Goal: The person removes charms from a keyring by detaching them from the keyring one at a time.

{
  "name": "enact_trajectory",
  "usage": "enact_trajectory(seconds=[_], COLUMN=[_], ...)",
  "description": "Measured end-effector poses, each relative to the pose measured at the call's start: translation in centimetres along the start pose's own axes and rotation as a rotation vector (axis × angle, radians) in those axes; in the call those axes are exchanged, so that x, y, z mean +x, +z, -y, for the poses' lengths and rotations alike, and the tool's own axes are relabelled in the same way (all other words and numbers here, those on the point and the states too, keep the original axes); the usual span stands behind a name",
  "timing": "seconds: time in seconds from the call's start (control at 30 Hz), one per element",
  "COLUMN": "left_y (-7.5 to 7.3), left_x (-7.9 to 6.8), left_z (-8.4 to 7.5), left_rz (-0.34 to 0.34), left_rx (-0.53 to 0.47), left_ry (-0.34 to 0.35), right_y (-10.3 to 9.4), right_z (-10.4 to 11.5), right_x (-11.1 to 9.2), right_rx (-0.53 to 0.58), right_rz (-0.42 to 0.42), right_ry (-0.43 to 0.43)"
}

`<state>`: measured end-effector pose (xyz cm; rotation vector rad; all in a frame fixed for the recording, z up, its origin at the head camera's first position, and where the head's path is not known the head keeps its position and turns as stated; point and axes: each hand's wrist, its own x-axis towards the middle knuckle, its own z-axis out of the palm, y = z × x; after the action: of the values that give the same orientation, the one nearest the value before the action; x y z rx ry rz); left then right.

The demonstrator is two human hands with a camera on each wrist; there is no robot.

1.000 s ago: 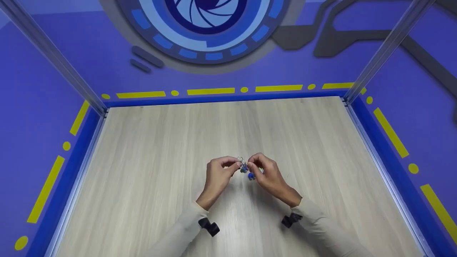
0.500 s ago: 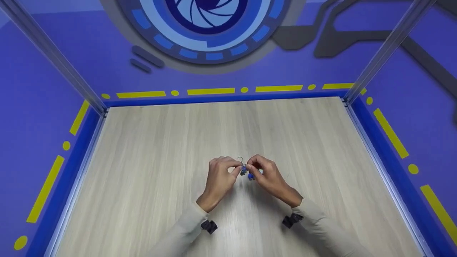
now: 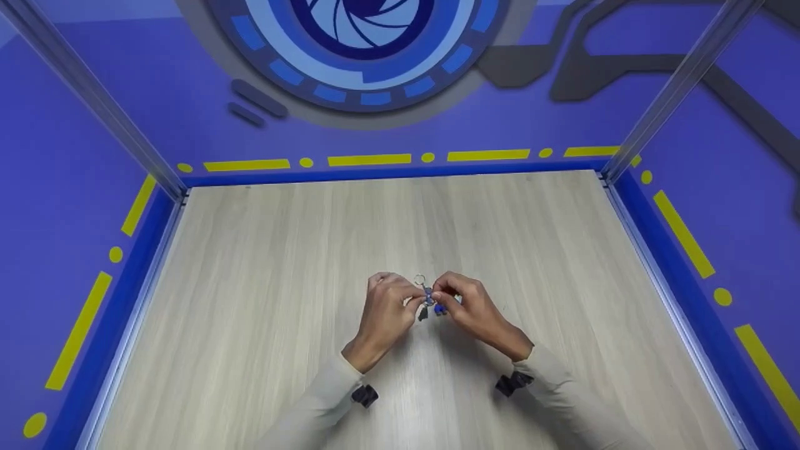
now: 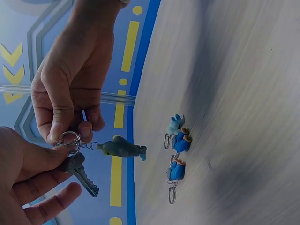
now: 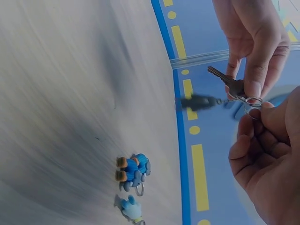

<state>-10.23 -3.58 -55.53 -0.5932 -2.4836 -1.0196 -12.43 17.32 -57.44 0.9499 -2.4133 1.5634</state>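
Note:
In the head view my left hand (image 3: pixel 384 312) and right hand (image 3: pixel 478 309) meet fingertip to fingertip above the table. Between them is a metal key ring (image 4: pixel 63 136). A key (image 4: pixel 83 174) with a dark head is pinched by my left thumb and fingers at the ring. My right thumb and fingers grip the ring from the other side. From a short chain dangles a dark grey-green figurine charm (image 4: pixel 123 147), blurred in the right wrist view. Whether the key is threaded on the ring cannot be made out.
On the wooden table (image 3: pixel 312 237) below lie a light blue figurine keychain (image 4: pixel 175 124) and two blue figurine keychains, one (image 4: pixel 181 140) beside the other (image 4: pixel 176 170). Blue walls (image 3: pixel 400 140) with yellow marks enclose the table at the back and sides.
My left fingers have shifted slightly down and right, closer to my right fingertips. A dark piece now shows lower beneath the hands. My right hand has barely moved.

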Motion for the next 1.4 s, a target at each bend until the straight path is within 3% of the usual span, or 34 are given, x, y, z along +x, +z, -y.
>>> enact_trajectory(seconds=[0.23, 0.37, 0.53, 0.77, 0.9, 1.17, 1.4], left_y=[-0.1, -0.1, -0.2, -0.4, -0.5, -0.7, -0.6], left_x=[-0.2, -0.3, -0.2, 0.3, 0.4, 0.5, 0.3], left_z=[0.1, 0.3, 0.3, 0.3, 0.2, 0.3, 0.4], left_rz=[0.01, 0.022, 0.089, 0.201, 0.222, 0.216, 0.142], left_rx=[0.049, -0.003, -0.226, -0.563, -0.715, -0.829, -0.871], left_ry=[0.088, 0.065, -0.078, -0.343, -0.456, -0.634, -0.67], right_y=[-0.5, -0.5, -0.4, 0.1, 0.4, 0.8, 0.9], right_z=[0.3, 0.4, 0.4, 0.5, 0.6, 1.6, 0.9], right_x=[0.2, 0.2, 0.2, 0.0, 0.1, 0.3, 0.1], right_rx=[0.06, 0.09, 0.113, 0.126, 0.131, 0.124, 0.109], right_rz=[0.079, 0.098, 0.059, -0.072, -0.115, -0.151, -0.151], right_ry=[0.116, 0.149, 0.141, 0.094, 0.096, 0.058, 0.043])
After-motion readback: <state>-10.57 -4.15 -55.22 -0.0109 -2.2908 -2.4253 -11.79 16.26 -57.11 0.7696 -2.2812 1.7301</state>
